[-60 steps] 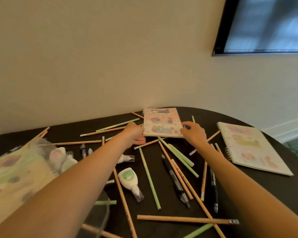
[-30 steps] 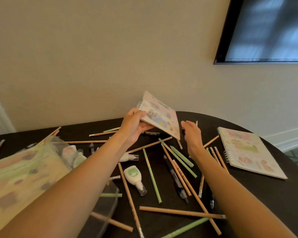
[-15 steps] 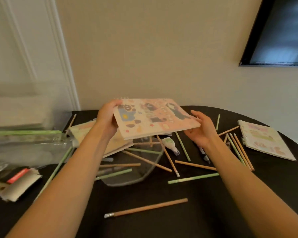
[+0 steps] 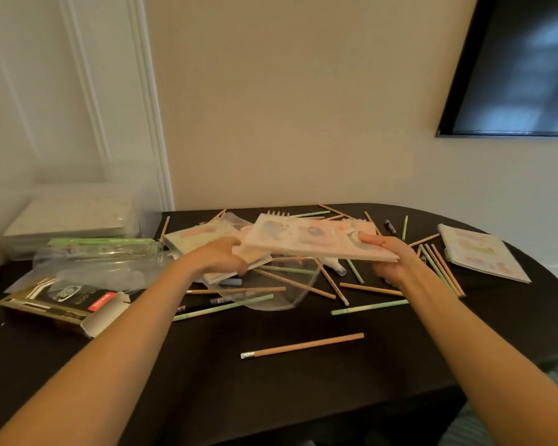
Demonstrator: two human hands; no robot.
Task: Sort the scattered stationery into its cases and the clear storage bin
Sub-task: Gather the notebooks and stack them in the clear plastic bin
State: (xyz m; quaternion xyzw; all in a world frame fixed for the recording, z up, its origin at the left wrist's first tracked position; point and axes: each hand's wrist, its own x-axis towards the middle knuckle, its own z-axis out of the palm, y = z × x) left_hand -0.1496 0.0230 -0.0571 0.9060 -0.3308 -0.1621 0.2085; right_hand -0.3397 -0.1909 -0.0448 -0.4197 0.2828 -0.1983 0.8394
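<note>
Spanning both hands, left hand (image 4: pixel 220 259) and right hand (image 4: pixel 388 256), hangs the notebook (image 4: pixel 313 238).

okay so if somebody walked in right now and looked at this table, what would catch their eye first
Most likely the pastel spiral notebook held level above the middle of the dark table, the left hand and right hand each gripping an end. Next, the pencils scattered all over the tabletop, wooden and green, one lying alone near the front. A second spiral notebook lies flat at the far right.

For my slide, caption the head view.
Both hands, left and right, hold a spiral notebook above scattered pencils.
</note>
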